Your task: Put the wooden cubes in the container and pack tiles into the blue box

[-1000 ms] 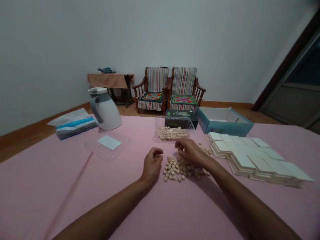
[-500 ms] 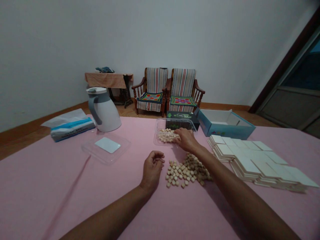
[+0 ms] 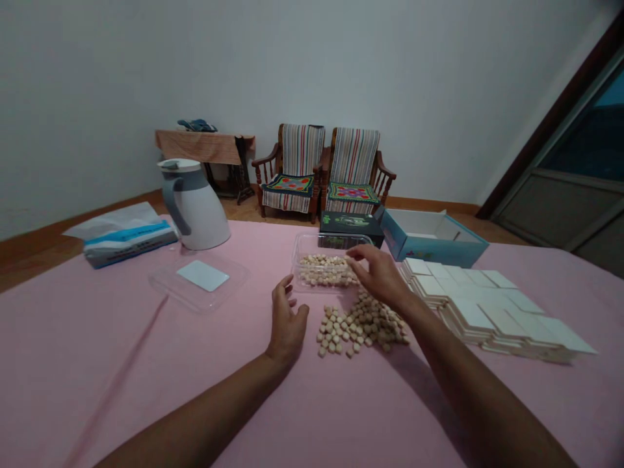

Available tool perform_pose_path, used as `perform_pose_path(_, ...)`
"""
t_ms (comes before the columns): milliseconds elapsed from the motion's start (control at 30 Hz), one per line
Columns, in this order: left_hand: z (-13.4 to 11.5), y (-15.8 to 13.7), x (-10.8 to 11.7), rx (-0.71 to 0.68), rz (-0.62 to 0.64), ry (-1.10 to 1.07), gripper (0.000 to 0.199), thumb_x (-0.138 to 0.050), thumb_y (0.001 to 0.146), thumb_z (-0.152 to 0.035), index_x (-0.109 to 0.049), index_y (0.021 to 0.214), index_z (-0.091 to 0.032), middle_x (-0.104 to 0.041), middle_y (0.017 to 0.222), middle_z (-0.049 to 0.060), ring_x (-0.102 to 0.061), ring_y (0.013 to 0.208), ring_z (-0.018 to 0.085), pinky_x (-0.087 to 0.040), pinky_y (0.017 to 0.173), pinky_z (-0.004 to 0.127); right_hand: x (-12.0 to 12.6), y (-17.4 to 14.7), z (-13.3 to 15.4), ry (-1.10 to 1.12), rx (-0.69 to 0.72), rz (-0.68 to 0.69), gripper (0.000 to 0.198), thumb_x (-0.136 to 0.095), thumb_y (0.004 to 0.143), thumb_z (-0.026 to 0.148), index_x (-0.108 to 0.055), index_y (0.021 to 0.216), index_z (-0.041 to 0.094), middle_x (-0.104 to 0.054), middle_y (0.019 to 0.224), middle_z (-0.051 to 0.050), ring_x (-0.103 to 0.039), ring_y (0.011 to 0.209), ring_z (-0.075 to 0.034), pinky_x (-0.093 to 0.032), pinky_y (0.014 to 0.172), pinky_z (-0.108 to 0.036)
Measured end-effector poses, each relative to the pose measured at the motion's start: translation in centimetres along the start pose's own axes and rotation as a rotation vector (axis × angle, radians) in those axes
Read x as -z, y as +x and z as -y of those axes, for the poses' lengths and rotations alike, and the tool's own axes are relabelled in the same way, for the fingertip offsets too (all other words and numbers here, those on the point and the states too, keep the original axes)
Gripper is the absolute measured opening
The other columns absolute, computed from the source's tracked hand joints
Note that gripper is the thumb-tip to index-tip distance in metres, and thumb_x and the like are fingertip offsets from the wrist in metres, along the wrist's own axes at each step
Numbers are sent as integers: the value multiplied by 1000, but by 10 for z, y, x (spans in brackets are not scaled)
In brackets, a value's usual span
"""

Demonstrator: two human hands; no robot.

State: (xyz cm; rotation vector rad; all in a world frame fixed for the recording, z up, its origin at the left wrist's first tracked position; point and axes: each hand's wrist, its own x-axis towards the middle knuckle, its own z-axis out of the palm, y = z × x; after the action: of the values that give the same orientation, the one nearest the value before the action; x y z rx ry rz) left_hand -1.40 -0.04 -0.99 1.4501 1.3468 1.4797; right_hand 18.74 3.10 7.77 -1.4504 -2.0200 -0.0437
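A clear plastic container (image 3: 295, 260) holds many small pale wooden cubes (image 3: 324, 272). My right hand (image 3: 377, 274) is at its right side, thumb and fingers closed on the container's edge. My left hand (image 3: 287, 325) is just in front of the container's left corner, fingers spread and thumb apart, with nothing in it. Between my forearms, a loose pile of the same wooden cubes (image 3: 363, 322) lies on the pink cloth (image 3: 302, 416), partly under my right wrist.
A clear lid (image 3: 202, 275) with a white label lies at left, near a white jug (image 3: 197, 208) and a tissue pack (image 3: 129, 242). Behind the container stand a black box (image 3: 351, 224) and an open blue box (image 3: 433, 244). Stacked white tiles (image 3: 487, 302) lie at right.
The container has come slightly nearer to me with my right hand at its side. My left hand has opened from curled fingers and moved toward the container. The view has shifted a little.
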Motion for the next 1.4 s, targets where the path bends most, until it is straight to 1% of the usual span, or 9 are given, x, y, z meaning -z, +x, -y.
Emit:
perform_pose_path(67,1,0,0,-14,26,33,62,-47,69,-6,-38,130,-20,-41,133,10,-40,123,22,-40,98,39,15,-4,-17,-56,-118,-135,21,-46,88,25,-64,89,16,-68,86,-7,-61,79,-17,-41,72,-26)
perform_pose_path(100,2,0,-1,-22,33,49,64,-47,70,-6,-38,131,-20,-40,134,11,-39,125,22,-39,99,40,20,-6,-27,-123,-189,-149,22,-45,88,25,-65,87,15,-68,83,-8,-61,77,-18,-41,70,-26)
perform_pose_path(167,3,0,-1,-39,49,71,65,-47,70,-7,-37,133,-20,-40,134,11,-38,126,23,-37,102,41,26,-12,-46,-275,-295,-32,23,-45,87,21,-67,89,15,-70,87,-10,-63,81,-20,-41,72,-28)
perform_pose_path(267,4,1,-1,-56,74,73,66,-47,70,-6,-37,133,-20,-41,134,10,-40,126,23,-36,104,43,19,-24,-67,-433,-369,272,29,-44,85,11,-67,102,14,-69,101,-13,-63,94,-22,-41,77,-29)
perform_pose_path(333,4,1,-1,-57,93,72,65,-46,69,-6,-39,132,-20,-43,132,10,-41,125,23,-35,105,43,8,-31,-73,-469,-379,366,31,-46,84,10,-66,107,12,-68,105,-15,-62,98,-23,-41,78,-28)
perform_pose_path(500,1,1,-1,-50,112,44,61,-47,68,-6,-44,127,-20,-46,130,9,-43,124,23,-35,105,44,-11,-39,-75,-484,-378,409,28,-42,89,13,-66,104,11,-66,103,-18,-61,98,-25,-42,76,-29)
perform_pose_path(833,-1,1,-1,-60,130,28,56,-47,67,-5,-48,121,-19,-48,127,9,-46,120,23,-35,105,45,-17,-35,-78,-484,-419,446,29,-41,87,11,-64,105,11,-64,107,-18,-61,98,-24,-41,72,-29)
perform_pose_path(1233,-3,1,0,-44,160,34,52,-47,66,-6,-52,117,-19,-51,122,9,-50,116,23,-38,103,45,1,-32,-65,-320,-388,605,22,-59,69,12,-70,87,13,-71,90,-12,-64,82,-20,-40,62,-24)
perform_pose_path(1400,-4,1,0,-37,157,34,51,-47,66,-6,-53,115,-19,-52,121,9,-50,115,23,-38,103,44,29,-24,-62,-289,-371,577,18,-57,67,10,-69,79,14,-70,82,-8,-62,73,-17,-38,59,-23)
